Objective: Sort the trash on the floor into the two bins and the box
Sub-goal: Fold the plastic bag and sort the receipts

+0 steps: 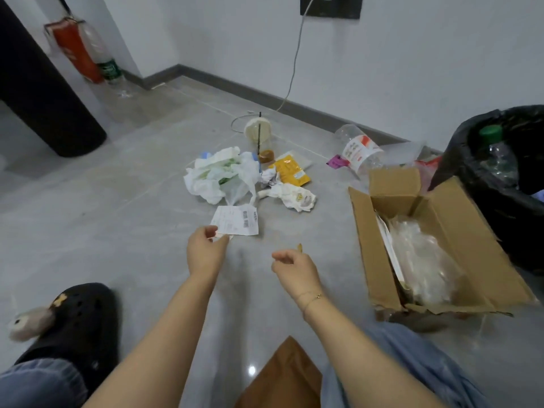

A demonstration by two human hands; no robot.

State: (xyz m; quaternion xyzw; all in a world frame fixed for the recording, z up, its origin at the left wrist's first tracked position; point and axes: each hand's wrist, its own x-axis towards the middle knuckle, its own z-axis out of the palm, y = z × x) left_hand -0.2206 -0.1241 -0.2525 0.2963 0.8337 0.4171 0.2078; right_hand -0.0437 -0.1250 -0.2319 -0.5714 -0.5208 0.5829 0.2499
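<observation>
receipt (pixel 237 220) (flat, long axis sideways) pinched by left hand (pixel 206 251).

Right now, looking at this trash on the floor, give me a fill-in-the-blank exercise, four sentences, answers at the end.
1. The left hand pinches the corner of a printed paper ____.
2. The cardboard box stands open to the person's ____ side.
3. The green-capped bottle sits inside the bin lined with a ____ bag.
4. A black ____ sticks out of the lidded drink cup beyond the yellow packet.

Answers: receipt; right; black; straw
</observation>
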